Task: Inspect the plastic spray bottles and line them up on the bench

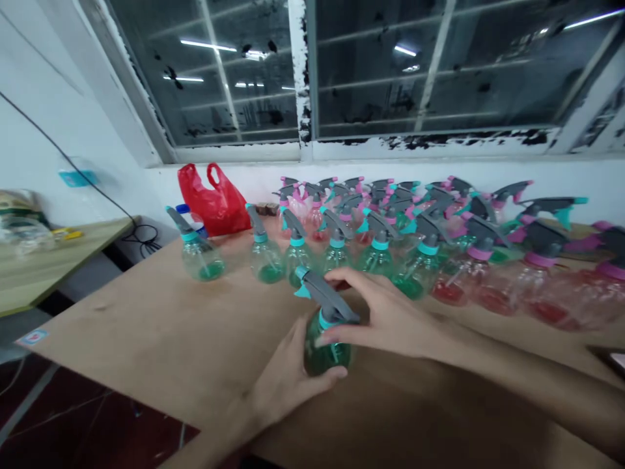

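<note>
A green spray bottle (328,355) with a grey and turquoise trigger head (328,296) is between my two hands, above the near middle of the table. My left hand (288,378) wraps round the lower body of the bottle from the left, thumb across its front. From the right, my right hand (385,312) grips it at the turquoise collar below the head, its thumb in front and its fingers partly hidden behind. Just beyond stands a row of similar green spray bottles (375,260), with pink ones (452,286) to the right.
Several more spray bottles stand in rows behind. A red plastic bag (215,202) sits at the back left, beside a lone green spray bottle (202,257). The wooden table (161,319) ends at the left; a second table (63,260) stands beyond. A dark-edged object (608,358) lies at right.
</note>
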The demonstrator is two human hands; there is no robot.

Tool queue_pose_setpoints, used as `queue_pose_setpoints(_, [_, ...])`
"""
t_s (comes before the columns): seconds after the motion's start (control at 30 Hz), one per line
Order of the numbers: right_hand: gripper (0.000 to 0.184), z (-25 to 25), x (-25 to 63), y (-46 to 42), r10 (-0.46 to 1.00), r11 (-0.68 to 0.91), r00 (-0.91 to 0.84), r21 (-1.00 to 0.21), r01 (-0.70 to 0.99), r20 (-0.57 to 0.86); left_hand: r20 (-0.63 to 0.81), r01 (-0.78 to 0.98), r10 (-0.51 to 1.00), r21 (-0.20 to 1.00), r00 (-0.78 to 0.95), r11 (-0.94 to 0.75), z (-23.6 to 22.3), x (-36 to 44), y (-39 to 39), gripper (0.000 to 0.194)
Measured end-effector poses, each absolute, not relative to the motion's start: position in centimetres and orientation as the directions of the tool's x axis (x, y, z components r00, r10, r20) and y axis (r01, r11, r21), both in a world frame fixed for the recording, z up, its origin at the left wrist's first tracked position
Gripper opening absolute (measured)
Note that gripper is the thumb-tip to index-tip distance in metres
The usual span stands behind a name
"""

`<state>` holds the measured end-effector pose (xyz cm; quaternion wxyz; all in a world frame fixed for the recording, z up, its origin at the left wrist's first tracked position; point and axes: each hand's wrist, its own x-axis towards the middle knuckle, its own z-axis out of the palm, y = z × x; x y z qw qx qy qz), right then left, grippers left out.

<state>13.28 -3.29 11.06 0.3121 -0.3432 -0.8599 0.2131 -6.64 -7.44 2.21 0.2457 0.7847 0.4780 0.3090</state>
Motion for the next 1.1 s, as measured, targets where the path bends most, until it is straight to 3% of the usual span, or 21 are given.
queue_pose_setpoints(0.1, [0.079,9.2,16.6,-3.1,0.741,0.629,-0.588,-0.645,0.434,0.326,0.243,0.534,0.872,0.711,0.424,-0.458,2.1,-4.1,-6.7,0.079])
queue_pose_setpoints(0.2, [0.085,7.8,18.5,-3.1,0.752,0.603,-0.558,-0.707,0.370,0.351,0.244,0.492,0.849,0.726,0.469,-0.481,2.0,-1.4,-6.0,0.083])
queue_pose_setpoints(0.47, [0.034,7.7,19.7,-3.7,0.858,0.482,-0.299,-0.856,0.188,0.417,0.255,0.397,0.781,0.747,0.570,-0.534,1.7,3.8,-4.1,0.083])
queue_pose_setpoints(0.77, [0.027,6.7,21.8,-1.9,0.884,0.463,-0.211,-0.838,0.289,0.416,0.331,0.268,0.712,0.764,0.619,-0.588,0.8,6.0,-1.5,0.091])
queue_pose_setpoints(0.87, [0.024,6.9,22.3,-1.7,0.890,0.455,-0.211,-0.819,0.349,0.404,0.313,0.302,0.670,0.710,0.673,-0.636,0.6,5.7,-0.8,0.100])
queue_pose_setpoints(0.97, [0.020,7.1,22.7,-1.7,0.888,0.458,-0.219,-0.810,0.365,0.404,0.235,0.434,0.655,0.584,0.718,-0.686,0.2,4.7,-0.3,0.111])
queue_pose_setpoints(1.1, [0.012,6.9,23.2,-1.5,0.860,0.509,-0.186,-0.771,0.383,0.475,0.130,0.540,0.635,0.416,0.761,-0.732,-0.3,3.6,-0.1,0.098])
